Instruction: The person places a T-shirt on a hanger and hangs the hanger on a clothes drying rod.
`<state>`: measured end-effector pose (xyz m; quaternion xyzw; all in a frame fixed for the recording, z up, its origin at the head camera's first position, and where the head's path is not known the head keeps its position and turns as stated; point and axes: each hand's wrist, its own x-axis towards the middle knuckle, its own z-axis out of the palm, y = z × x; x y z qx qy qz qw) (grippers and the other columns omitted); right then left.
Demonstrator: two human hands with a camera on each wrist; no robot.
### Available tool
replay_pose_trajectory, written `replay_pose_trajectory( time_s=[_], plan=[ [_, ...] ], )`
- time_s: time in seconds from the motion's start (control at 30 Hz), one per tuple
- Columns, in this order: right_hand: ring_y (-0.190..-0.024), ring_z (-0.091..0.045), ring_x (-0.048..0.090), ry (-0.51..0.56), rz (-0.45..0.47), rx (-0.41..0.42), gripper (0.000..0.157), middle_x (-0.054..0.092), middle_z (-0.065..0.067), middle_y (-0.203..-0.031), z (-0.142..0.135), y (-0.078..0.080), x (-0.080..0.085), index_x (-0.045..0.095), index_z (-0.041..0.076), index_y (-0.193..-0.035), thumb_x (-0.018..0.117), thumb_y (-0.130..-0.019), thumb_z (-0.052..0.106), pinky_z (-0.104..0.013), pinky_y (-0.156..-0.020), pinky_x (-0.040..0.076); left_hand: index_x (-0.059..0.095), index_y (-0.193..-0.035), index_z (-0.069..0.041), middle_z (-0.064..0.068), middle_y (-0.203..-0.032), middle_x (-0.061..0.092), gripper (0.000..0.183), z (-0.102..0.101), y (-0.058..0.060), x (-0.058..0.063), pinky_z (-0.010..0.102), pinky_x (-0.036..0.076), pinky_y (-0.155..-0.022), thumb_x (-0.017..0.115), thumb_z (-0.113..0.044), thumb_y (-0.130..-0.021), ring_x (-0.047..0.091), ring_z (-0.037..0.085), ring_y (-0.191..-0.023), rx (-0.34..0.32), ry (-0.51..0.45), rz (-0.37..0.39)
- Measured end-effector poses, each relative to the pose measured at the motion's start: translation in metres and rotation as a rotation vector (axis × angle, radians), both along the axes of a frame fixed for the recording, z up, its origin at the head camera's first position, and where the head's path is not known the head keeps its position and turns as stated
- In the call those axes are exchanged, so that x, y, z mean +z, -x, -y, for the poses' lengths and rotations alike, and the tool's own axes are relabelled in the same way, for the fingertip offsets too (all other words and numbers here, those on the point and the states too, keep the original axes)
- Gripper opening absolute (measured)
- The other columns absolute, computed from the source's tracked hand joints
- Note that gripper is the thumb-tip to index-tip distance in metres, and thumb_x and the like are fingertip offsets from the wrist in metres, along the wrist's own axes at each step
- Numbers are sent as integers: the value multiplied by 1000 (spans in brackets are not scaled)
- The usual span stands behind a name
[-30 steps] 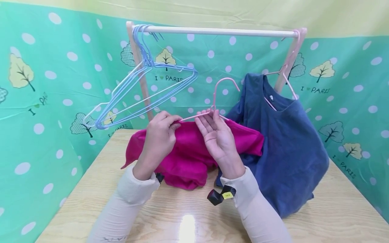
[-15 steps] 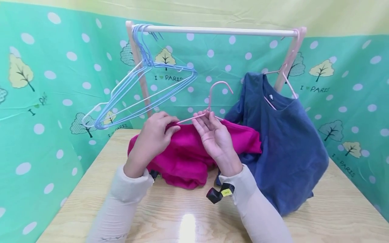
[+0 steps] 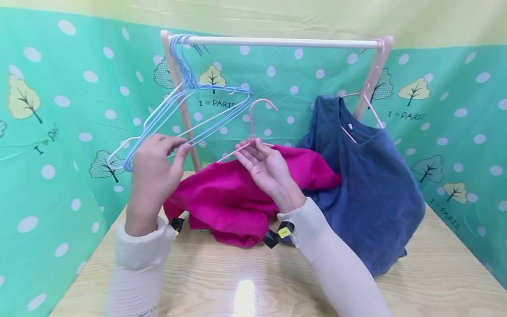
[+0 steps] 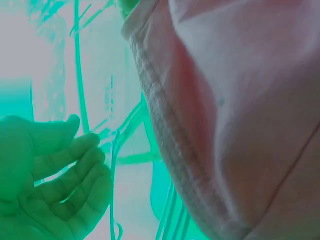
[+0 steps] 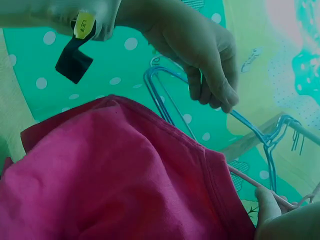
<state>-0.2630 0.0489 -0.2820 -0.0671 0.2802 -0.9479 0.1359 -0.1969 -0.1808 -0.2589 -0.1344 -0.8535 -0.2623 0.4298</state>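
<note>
My right hand (image 3: 266,169) holds a pink clothes hanger (image 3: 233,152) by its neck, just below the hook, with the palm turned up. A magenta shirt (image 3: 233,193) hangs on that hanger, and its lower part lies bunched on the table. One hanger arm shows bare at the neckline; the rest is inside the cloth. My left hand (image 3: 156,167) is off to the left of the shirt, thumb and fingers apart, holding nothing. In the right wrist view the shirt's shoulder (image 5: 112,100) is draped over the hanger's end, below the left hand.
A rack with a white rail (image 3: 277,42) stands behind. Several blue hangers (image 3: 158,119) and a white one hang at its left, overlapped by the left hand in the head view. A navy shirt (image 3: 364,189) on a pink hanger hangs at the right, reaching the wooden table (image 3: 301,281).
My left hand has let go of the magenta shirt by the neckline and moved left. The right hand has carried the hanger and shirt a little left, with the left side tilted lower.
</note>
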Motion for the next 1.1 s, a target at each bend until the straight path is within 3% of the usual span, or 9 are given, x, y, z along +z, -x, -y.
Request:
replay_pose_trajectory(
  time_s=[0.2,0.43,0.63,0.93,1.1],
  plan=[
    [-117,-36,61,-104,40,74,23,67,-20,-108,5,8,10,65,0,-101,48,-109,13,-48,-109,45,72,-112,9,28,-105,66,19,11,-1,0,56,49,-86,67,-2,-97,56,47,-99,166,-32,-83],
    [-128,-38,58,-192,69,83,22,67,-22,-111,1,18,34,65,-1,-103,50,-108,13,-49,-108,46,72,-115,9,29,-108,66,22,16,0,0,57,47,-81,67,-3,-98,54,47,-98,309,-77,-123],
    [-130,-38,58,-294,68,87,21,64,-23,-124,-5,22,60,64,0,-108,49,-109,14,-47,-107,48,72,-115,9,30,-108,66,21,19,2,2,54,47,-82,67,-1,-97,53,46,-97,348,-111,-112],
    [-117,-30,62,-388,57,-3,26,63,-16,-108,-18,34,96,61,-1,-116,45,-110,20,-41,-109,47,73,-114,8,27,-111,68,20,21,5,3,53,43,-83,68,1,-96,51,44,-97,406,-171,-40],
    [-105,-27,60,-386,97,-13,29,60,-14,-108,-33,39,118,57,-3,-128,39,-111,11,-38,-110,45,73,-113,8,27,-110,68,19,22,8,1,52,43,-81,68,2,-96,51,43,-96,405,-176,-37]
  ],
)
